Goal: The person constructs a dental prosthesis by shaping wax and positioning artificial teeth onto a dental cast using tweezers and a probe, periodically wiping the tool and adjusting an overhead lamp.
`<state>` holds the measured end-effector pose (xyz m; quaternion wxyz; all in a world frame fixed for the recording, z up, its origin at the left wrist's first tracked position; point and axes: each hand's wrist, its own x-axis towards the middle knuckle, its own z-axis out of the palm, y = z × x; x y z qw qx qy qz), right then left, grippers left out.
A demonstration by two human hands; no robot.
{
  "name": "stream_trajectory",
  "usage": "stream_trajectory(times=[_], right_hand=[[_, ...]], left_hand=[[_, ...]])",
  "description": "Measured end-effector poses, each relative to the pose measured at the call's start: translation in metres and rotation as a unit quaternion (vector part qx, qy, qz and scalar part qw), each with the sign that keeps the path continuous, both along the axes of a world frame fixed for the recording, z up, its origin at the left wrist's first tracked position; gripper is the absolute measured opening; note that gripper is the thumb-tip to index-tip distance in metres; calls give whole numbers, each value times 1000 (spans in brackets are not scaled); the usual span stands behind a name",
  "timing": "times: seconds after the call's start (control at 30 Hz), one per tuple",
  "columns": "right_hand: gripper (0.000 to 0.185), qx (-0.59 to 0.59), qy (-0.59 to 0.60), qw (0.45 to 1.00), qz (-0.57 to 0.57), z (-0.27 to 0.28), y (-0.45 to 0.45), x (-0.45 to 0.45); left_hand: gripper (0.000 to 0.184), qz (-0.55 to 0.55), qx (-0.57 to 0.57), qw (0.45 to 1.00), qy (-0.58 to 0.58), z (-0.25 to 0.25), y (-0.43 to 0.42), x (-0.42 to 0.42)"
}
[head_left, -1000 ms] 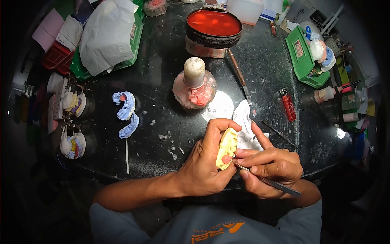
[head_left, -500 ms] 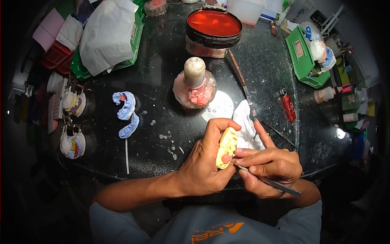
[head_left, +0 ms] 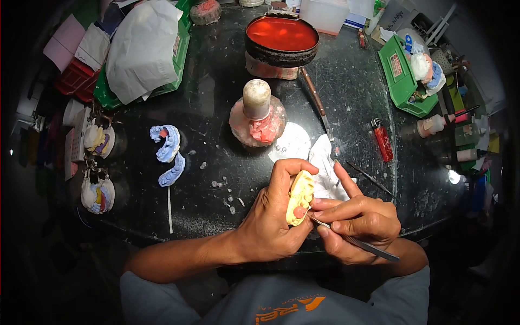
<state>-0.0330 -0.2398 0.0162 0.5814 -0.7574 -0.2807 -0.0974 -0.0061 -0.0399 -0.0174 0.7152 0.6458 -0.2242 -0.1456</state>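
head view: my left hand (head_left: 269, 214) is curled round a yellow dental cast (head_left: 304, 187), thumb and fingers clamped on its sides; the cast sits off the dark tabletop (head_left: 355, 103), tilted so its teeth face my right. my right hand (head_left: 365, 222) is pinched on a slim metal tool (head_left: 371, 249), one finger raised near the crumpled white cloth (head_left: 323, 170). tool tip is at the edge of a pink patch (head_left: 299, 212) near the cast's lower end; contact too small to be sure of. step in hand, as i judge it: fine shaping of that patch. the next move seems to call for a firm left grip and small, light strokes, since a slip could gouge the cast. beyond the hands: a red lighter (head_left: 383, 143) to the right, a white-capped bottle (head_left: 257, 100) ahead, blue casts (head_left: 169, 146) well apart on the left.
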Motion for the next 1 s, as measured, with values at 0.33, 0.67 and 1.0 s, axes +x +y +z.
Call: stream_trajectory(times=[0.33, 0.67, 1.0], right_hand=[[22, 49, -6, 999, -13, -6, 0, -1], [19, 42, -27, 998, -47, -5, 1, 2], [23, -20, -72, 996, -44, -7, -2, 4]], left_hand=[[56, -138, -123, 953, 240, 13, 9, 7], [75, -205, -273, 819, 462, 10, 14, 12], [86, -188, -237, 804, 511, 25, 12, 16]])
